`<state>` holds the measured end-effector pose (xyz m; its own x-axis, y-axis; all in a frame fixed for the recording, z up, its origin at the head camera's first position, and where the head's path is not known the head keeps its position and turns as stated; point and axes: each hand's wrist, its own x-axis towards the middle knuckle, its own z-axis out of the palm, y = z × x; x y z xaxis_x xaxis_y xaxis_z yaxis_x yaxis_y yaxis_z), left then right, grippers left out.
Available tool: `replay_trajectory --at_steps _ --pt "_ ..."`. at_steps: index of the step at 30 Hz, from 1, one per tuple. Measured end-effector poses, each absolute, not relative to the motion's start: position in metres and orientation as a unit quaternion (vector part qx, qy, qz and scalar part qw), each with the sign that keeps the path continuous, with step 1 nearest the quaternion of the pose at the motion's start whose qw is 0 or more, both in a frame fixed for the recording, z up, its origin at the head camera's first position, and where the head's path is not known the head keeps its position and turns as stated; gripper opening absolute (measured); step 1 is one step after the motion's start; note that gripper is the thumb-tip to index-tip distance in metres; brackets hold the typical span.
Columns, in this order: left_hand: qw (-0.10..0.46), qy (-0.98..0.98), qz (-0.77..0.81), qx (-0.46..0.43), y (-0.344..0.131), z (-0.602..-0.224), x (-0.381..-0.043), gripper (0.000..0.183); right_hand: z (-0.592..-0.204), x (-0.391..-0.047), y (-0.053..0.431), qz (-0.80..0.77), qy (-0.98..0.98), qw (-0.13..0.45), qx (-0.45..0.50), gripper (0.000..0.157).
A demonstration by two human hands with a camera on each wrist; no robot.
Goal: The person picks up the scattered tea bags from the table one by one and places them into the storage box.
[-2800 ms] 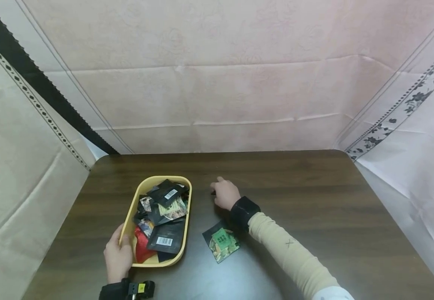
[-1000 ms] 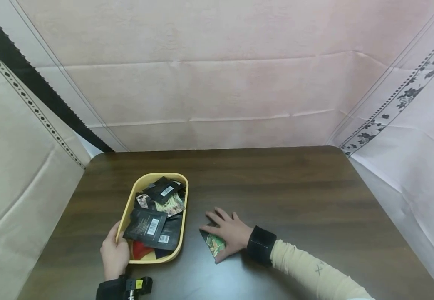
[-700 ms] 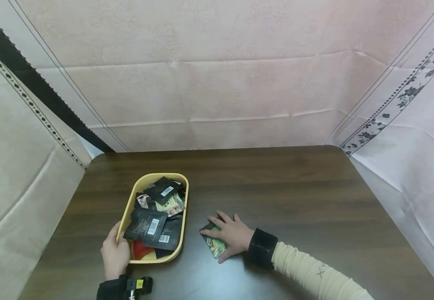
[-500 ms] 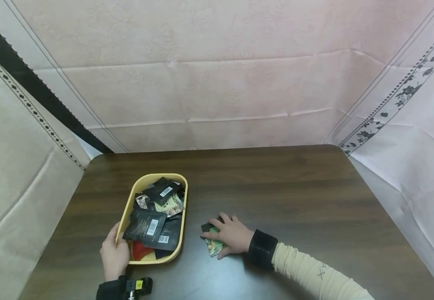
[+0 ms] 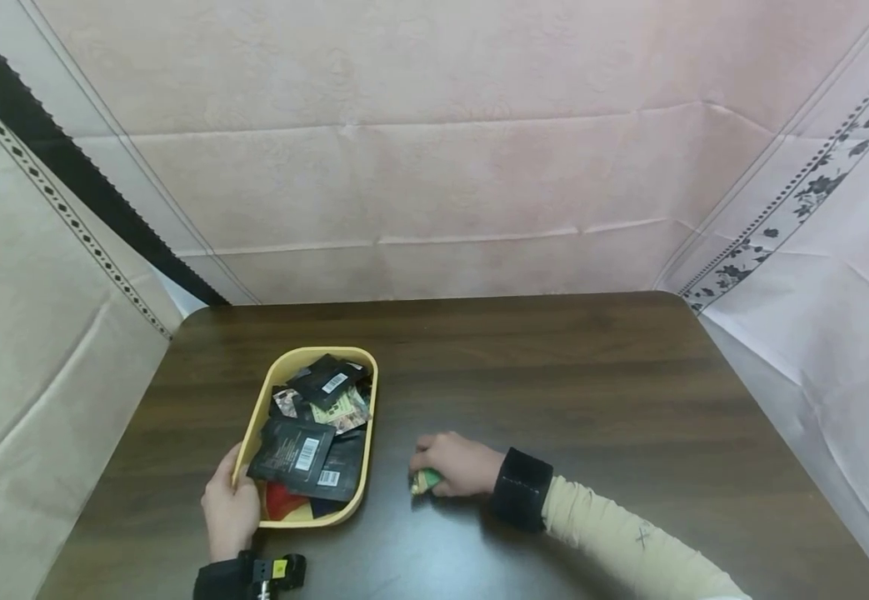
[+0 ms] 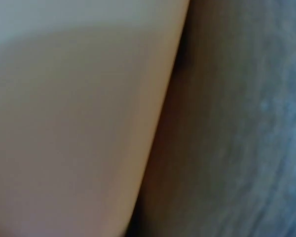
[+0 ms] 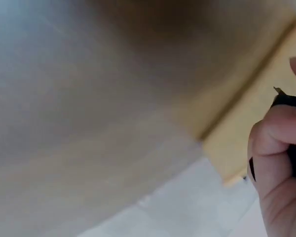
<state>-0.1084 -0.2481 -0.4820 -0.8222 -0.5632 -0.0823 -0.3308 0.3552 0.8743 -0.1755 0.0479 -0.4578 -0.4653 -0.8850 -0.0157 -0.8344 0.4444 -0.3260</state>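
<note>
My left hand (image 5: 230, 510) grips the near left side of the yellow basket (image 5: 272, 375), thumb over the rim. Black packets, such as one with a barcode (image 5: 292, 446), lie heaped in the basket beside a pale green printed packet (image 5: 344, 410) and something red (image 5: 282, 500). To the basket's right, low over the table, my right hand (image 5: 458, 463) holds a small packet (image 5: 425, 481), its green printed face bent under curled fingers. In the right wrist view the packet's black side (image 7: 288, 100) pokes out between finger and thumb, with the basket's wall beyond.
The brown wooden table (image 5: 591, 375) runs back to a pale cloth hanging (image 5: 434, 183). More cloth (image 5: 839, 400) hangs along the right side and the left. A blurred pale surface (image 6: 74, 123) fills much of the left wrist view.
A black barcoded packet has come to lie on top in the basket. My right hand has moved nearer, spread over the green packet, then curled round it and bunched it. My left hand stays put.
</note>
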Motion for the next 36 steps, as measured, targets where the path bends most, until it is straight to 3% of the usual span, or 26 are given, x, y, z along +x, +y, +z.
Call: replay_trajectory --at_steps 7,15,23,30,36 --pt "0.133 -0.819 -0.492 0.263 -0.241 -0.483 -0.106 0.047 -0.415 -0.193 0.005 -0.156 0.848 0.018 -0.506 0.033" --pt "0.134 -0.828 -0.488 0.241 -0.222 -0.484 -0.109 0.044 -0.381 -0.196 -0.044 -0.039 0.874 -0.043 -0.482 0.041" --pt "0.119 -0.828 -0.497 0.230 -0.209 -0.483 -0.112 0.044 -0.387 -0.195 -0.069 0.019 0.892 -0.047 -0.449 0.054" --pt "0.114 -0.828 -0.505 0.214 -0.207 -0.480 -0.111 0.044 -0.396 -0.195 -0.064 0.012 0.901 -0.028 -0.432 0.086" --pt "0.118 -0.820 -0.516 0.218 -0.212 -0.483 -0.113 0.045 -0.397 -0.194 -0.045 -0.030 0.896 -0.044 -0.440 0.090"
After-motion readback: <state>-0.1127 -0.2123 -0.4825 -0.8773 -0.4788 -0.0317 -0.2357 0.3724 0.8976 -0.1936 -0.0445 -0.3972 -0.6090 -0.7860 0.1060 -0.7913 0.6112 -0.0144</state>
